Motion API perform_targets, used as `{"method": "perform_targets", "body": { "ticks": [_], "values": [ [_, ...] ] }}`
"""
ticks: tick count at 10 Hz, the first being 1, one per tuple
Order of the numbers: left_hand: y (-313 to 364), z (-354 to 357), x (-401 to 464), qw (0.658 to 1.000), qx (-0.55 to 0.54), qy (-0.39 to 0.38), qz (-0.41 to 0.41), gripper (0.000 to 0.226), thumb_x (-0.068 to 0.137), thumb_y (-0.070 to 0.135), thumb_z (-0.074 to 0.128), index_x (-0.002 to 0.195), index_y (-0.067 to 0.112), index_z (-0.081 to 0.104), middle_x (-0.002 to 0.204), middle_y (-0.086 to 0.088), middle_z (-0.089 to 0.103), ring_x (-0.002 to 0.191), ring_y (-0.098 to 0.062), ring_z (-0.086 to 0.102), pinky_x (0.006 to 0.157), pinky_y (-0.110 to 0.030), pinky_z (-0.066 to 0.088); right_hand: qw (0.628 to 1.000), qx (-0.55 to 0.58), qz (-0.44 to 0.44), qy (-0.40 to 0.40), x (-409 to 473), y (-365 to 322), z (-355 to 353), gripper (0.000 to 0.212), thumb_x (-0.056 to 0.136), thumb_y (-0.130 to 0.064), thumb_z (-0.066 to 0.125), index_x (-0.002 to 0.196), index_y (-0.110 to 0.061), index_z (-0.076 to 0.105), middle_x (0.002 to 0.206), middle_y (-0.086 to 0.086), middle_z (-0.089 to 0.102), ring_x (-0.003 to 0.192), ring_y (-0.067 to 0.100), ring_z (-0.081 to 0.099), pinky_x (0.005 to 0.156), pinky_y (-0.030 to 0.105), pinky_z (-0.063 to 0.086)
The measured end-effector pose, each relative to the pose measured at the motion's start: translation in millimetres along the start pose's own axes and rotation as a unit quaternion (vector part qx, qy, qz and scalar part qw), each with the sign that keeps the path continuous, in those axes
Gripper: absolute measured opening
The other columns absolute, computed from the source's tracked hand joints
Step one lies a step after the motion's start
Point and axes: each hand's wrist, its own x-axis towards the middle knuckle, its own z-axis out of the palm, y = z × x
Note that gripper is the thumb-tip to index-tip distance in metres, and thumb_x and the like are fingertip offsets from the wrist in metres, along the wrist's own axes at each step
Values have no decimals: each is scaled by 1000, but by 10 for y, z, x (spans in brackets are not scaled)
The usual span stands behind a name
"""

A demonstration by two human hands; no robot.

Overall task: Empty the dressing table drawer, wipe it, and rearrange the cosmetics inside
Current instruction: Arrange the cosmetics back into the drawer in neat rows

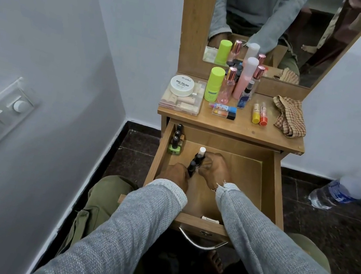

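The small nail polish bottles (196, 161) sit in the middle of the frame, inside the open drawer (271, 188), bunched between your two hands: dark caps and one white cap. Your left hand (174, 175) grips the near dark-capped bottle; your right hand (213, 170) curls round the far side of the cluster. Three more bottles (176, 141) already stand in a row against the drawer's left wall, just up-frame. This looks like the rearranging stage. Slide the cluster upright toward that row, keeping both hands low on the bottles so none tips, and set them touching the wall in line. Higher in the frame, the table top (231, 126) holds the remaining cosmetics (230, 90) and the checked cloth (289, 116) at the right.
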Motion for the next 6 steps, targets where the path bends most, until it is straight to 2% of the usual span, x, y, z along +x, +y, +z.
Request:
{"method": "perform_targets", "body": {
  "ticks": [1,2,3,4,5,6],
  "values": [
    [3,-6,-1,1000,0,6,2,29,90,10,55,116,19,65,121,-9,62,109,-28,61,92,-34,49,1000,2,-10,5,13,-2,1,33,71,-4,70,77,-36,64,82,-6,71,78,19,69,77,45,57],
    [1,-7,-8,1000,1,10,6,28,91,10,55,116,17,64,120,-10,61,108,-28,61,90,-33,48,1000,7,-12,-9,-34,-73,-31,30,76,-3,70,96,-26,67,96,1,70,91,24,68,85,45,54],
    [-7,-11,-15,1000,3,8,9,29,91,9,55,118,17,64,123,-12,60,110,-29,60,92,-33,47,999,-33,8,-29,-100,-132,-70,42,87,-6,64,128,-2,54,125,20,58,117,36,53,98,40,42],
    [-8,-18,-15,1000,-2,10,13,28,94,12,51,118,18,65,125,-13,57,111,-31,59,96,-34,46,998,17,35,-50,-200,-136,-74,48,87,-7,66,132,0,50,130,22,53,122,36,49,101,37,38],
    [-8,-22,-11,1000,1,6,10,28,95,11,50,119,15,64,125,-12,58,113,-29,58,95,-35,45,992,106,18,-69,-285,-323,-93,49,63,-16,84,106,-7,62,103,13,67,101,37,63,94,49,49],
    [-2,-31,6,1000,-4,7,5,29,95,9,49,121,12,61,125,-12,59,114,-28,57,94,-35,45,989,128,4,-67,-226,-286,-50,52,53,-23,86,97,-7,62,90,10,68,88,33,66,89,52,52]
  ]
}}
